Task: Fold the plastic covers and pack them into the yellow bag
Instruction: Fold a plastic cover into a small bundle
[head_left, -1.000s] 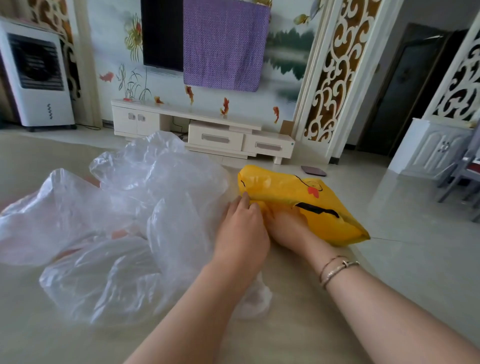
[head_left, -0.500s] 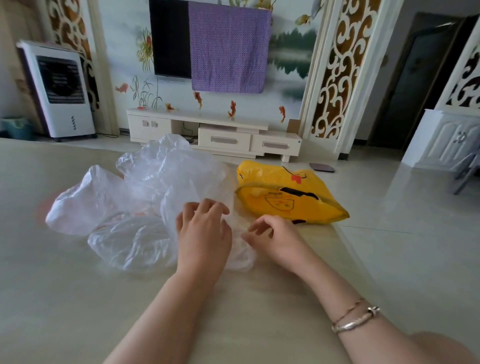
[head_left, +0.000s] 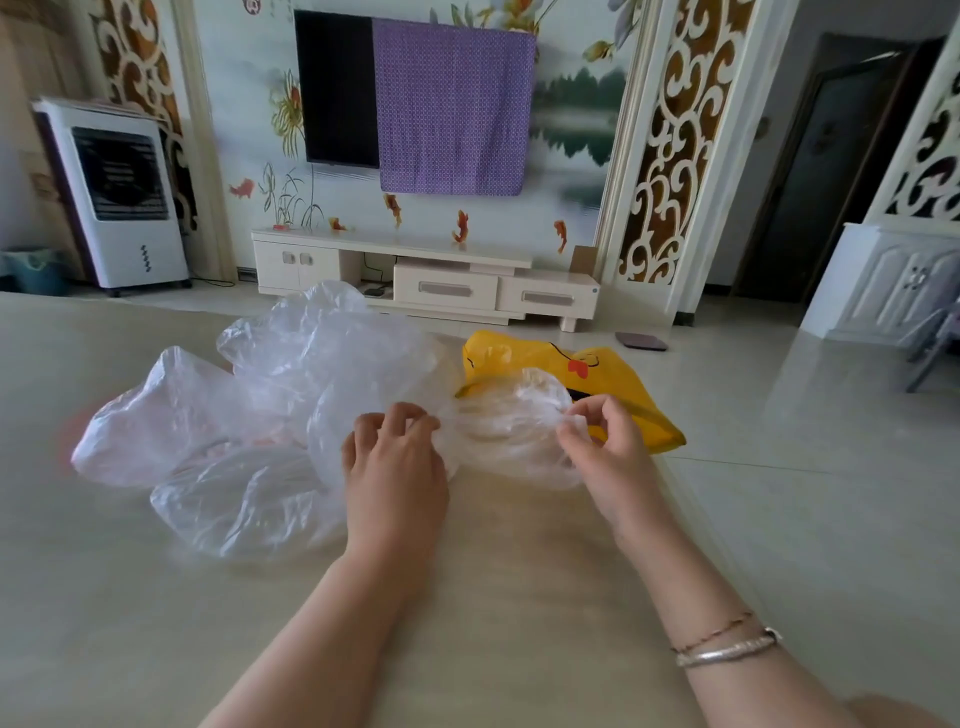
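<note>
Cover (head_left: 511, 423) stretches left-right between my hands: left fingers (head_left: 410, 418) and right fingers (head_left: 584, 415) both pinch it; bag (head_left: 613, 379) lies just behind, nearer right hand (head_left: 615, 457)

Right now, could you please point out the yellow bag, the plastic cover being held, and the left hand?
yellow bag (head_left: 631, 391): head view, on its printed yellow side.
plastic cover (head_left: 511, 421): head view, crumpled middle between both hands.
left hand (head_left: 392, 460): head view, back of hand.
</note>
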